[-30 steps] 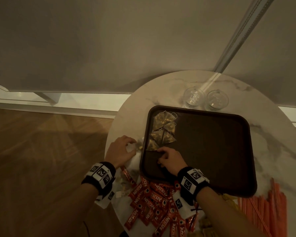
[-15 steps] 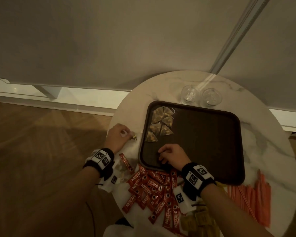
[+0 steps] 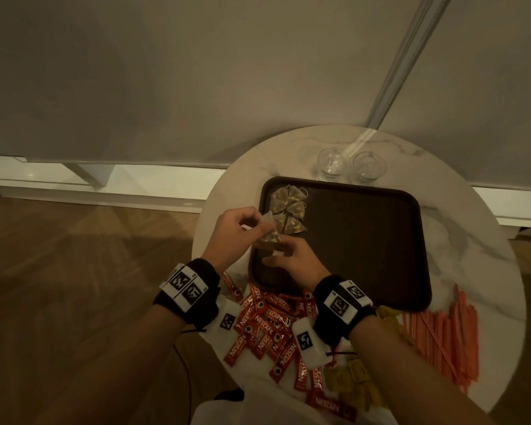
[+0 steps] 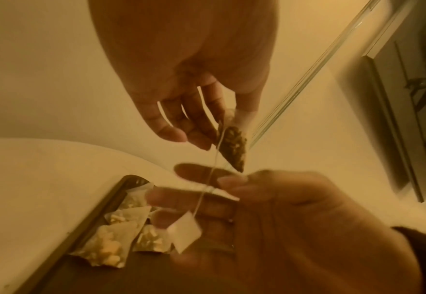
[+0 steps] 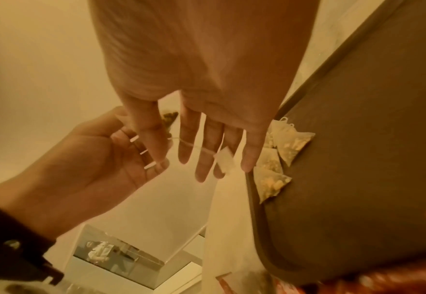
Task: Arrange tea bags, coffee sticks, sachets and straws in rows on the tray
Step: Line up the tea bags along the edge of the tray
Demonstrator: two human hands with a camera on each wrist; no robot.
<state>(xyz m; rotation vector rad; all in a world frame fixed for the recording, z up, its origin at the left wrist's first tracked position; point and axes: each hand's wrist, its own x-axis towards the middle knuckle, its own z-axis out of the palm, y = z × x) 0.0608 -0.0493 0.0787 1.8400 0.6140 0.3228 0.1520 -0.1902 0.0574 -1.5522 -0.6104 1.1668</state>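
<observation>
My left hand [image 3: 236,228] pinches a pyramid tea bag [image 4: 233,147] by its top, just above the near-left corner of the dark brown tray [image 3: 365,246]. The bag's string hangs down to a white paper tag [image 4: 185,231]. Beside it, my right hand [image 3: 288,259] is spread with straight fingers, and the string lies across them [image 5: 189,143]. Several tea bags [image 3: 288,210] lie close together in the tray's far-left corner. Red coffee sticks [image 3: 267,326], yellow sachets [image 3: 353,381] and orange straws [image 3: 448,338] lie on the table in front of the tray.
The tray sits on a round white marble table [image 3: 460,246] against a pale wall. Two clear glasses [image 3: 331,164] stand behind the tray. The table's left edge is close under my left wrist, with wooden floor [image 3: 74,271] beyond.
My left hand lifted a tea bag off the table left of the tray and brought it over the tray's near-left corner. My right hand rose off the tray to meet the string.
</observation>
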